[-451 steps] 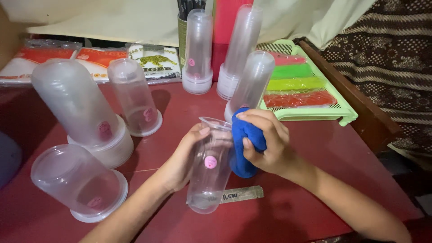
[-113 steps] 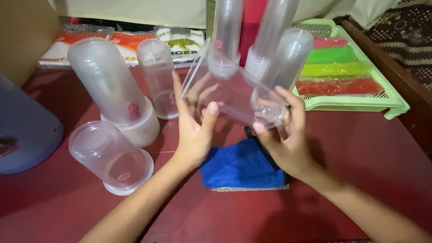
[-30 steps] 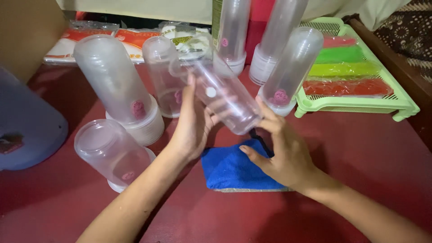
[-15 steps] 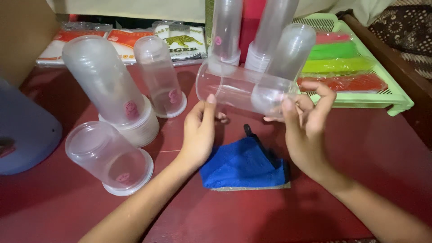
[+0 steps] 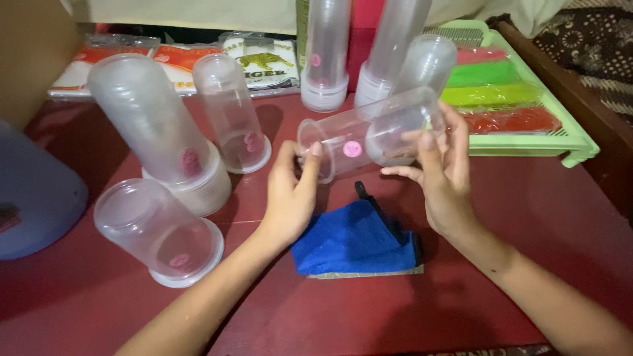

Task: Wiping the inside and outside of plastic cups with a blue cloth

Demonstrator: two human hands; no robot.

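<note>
The clear jar (image 5: 369, 135) lies sideways above the blue cloth (image 5: 356, 238), between both hands. Left hand (image 5: 290, 194) fingertips pinch its open rim; right hand (image 5: 443, 173) fingers spread round its closed end. It looks light, thin-walled, smooth and probably slippery; gripping both ends seems safest.

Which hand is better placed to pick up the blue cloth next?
Probably the left hand: only its fingertips touch the clear cup's rim, above the blue cloth. The right hand supports the cup's base.
</note>
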